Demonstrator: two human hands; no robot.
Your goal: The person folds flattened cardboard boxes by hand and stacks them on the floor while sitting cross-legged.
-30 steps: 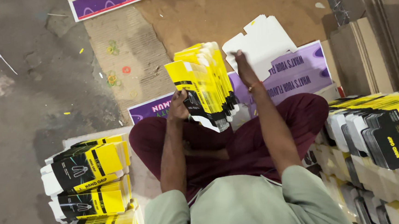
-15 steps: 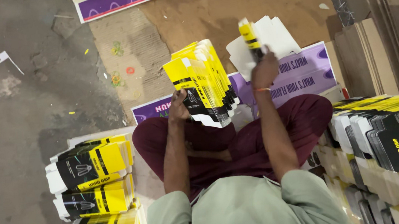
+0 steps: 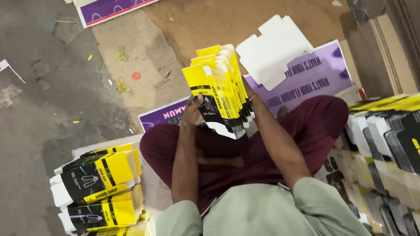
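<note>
- Yellow-and-black flat carton blanks: I am watching a fanned stack of them [image 3: 220, 90] being held up at chest height, above the crossed legs in maroon trousers [image 3: 231, 155].
- Left hand [image 3: 193, 111] is gripping the stack at its lower left corner, fingers curled closed around the near face of the front blank.
- Right hand [image 3: 248, 94] is lying behind the stack's right edge; only the wrist and a sliver of hand are showing, so I cannot tell whether it is closed on the blanks or only steadying them.
- Key relation: the stack is sitting directly between the two hands, its long axis running steeply up and away from the body, tilted slightly left at the top. The left hand is the one plainly carrying it.
- Surroundings: banded bundles of the same blanks [image 3: 97, 188] are piled on the floor just beside the left knee; a larger row of black-and-yellow blanks [image 3: 400, 135] is standing close on the right.
- Beyond the stack, white die-cut card [image 3: 276, 50] and a purple printed sheet [image 3: 305, 80] are lying on brown cardboard [image 3: 242, 14].
- Nothing is standing between the hands and either pile; grey concrete floor [image 3: 29, 109] is showing to the left.
</note>
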